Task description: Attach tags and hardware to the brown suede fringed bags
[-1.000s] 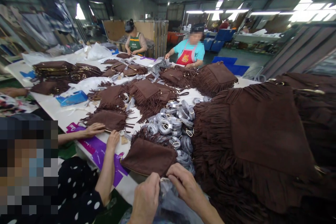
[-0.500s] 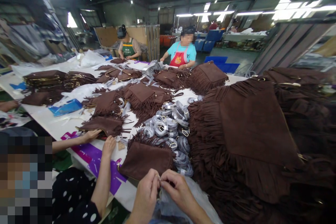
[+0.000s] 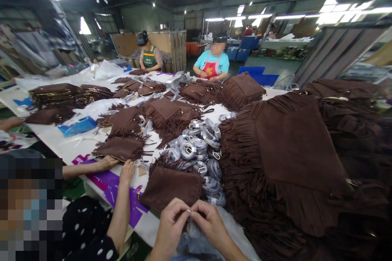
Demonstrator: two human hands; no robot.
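Head view: pinches a small pale piece (image 3: 189,211) between closed fingertips of left hand (image 3: 172,223) and right hand (image 3: 209,222), over translucent plastic (image 3: 198,239), just nearside of a fringed brown pouch (image 3: 171,186).

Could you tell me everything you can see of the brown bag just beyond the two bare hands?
The brown bag is dark, roughly rectangular and suede-like, with a plain face and thin fringe along its far side. A gold-coloured fitting shows at its left corner. It lies flat on the white table, beside plastic-wrapped coils on its right. The left hand and right hand overlap its near edge in view; whether they touch it is unclear.
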